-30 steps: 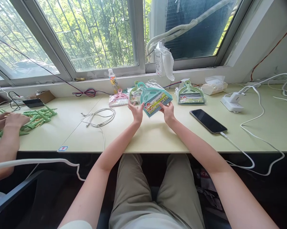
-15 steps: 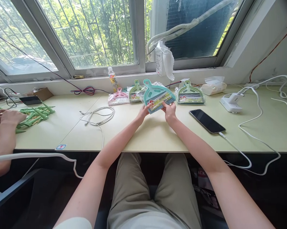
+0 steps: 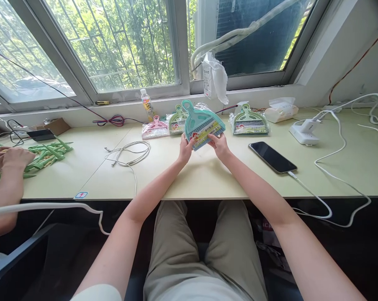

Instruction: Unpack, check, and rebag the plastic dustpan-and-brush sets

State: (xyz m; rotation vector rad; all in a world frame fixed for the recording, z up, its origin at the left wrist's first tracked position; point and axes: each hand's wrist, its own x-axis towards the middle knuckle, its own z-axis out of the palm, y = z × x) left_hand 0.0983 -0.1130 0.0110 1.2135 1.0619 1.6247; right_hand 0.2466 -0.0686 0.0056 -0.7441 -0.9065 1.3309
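Note:
A teal mini dustpan-and-brush set in a clear wrapper is held tilted above the pale desk, between both my hands. My left hand grips its lower left edge with fingers closed on it. My right hand pinches the lower right edge by the printed label. Behind it lie a pink set, a green set and, to the right, another green set, all wrapped.
A black phone on a white cable lies right of my hands, with a white charger and tissue pack beyond. A coiled cable and a bottle sit left. Another person's hands rest on green sticks.
My left hand, open beside the teal set a second ago, has closed on its lower left edge. The set has turned more upright and shifted slightly left.

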